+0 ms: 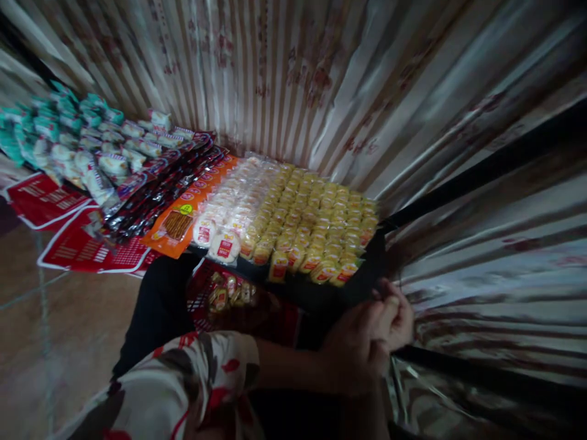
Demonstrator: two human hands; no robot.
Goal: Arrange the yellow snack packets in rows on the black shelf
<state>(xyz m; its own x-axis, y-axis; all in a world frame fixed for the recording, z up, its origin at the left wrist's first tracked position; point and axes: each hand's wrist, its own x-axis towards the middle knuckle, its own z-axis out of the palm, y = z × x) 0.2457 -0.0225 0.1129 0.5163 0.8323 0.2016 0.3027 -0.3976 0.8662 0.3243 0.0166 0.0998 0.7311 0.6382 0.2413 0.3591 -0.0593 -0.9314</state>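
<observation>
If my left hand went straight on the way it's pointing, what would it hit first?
Probably your right hand; it looks pressed against your left hand, though dimness and blur hide the exact contact. Past that, the striped fabric seems next, depth unclear.

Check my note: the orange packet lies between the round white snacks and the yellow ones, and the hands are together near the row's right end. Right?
Not quite. The head view shows the orange packet between the dark packets and the round white snacks, which separate it from the yellow ones. The hands are together near the right end.
</observation>
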